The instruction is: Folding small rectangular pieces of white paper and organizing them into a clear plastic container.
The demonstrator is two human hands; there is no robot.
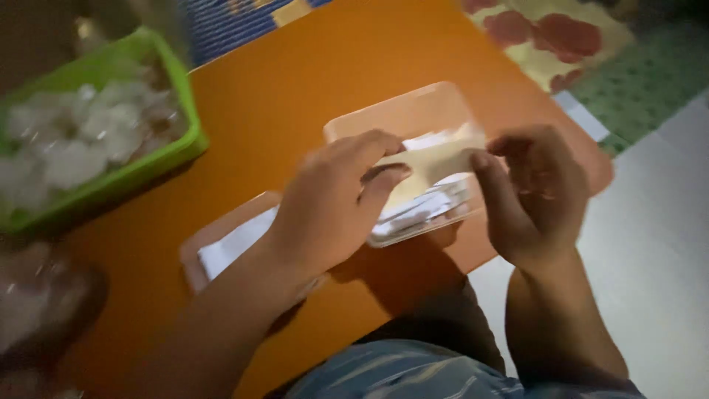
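Nearest the camera, above the surface's [295, 96] near edge, both hands work on a clear plastic container [413, 166]. The left hand [332, 203] grips the container's left end, thumb and forefinger pinched on a pale sheet [432, 159] lying across its top. The right hand [535, 196] closes on the sheet's right end, fingers curled. The blur makes it hard to say whether the sheet is a label or a paper insert. To handle it well, both pinches should stay low and even so the sheet lies flat and square to the rim. Left of that, partly under the left forearm, a second clear tray [225, 247] rests on the orange surface. Farther off, at the far left edge, sits a green basket [185, 118] of whitish pieces.
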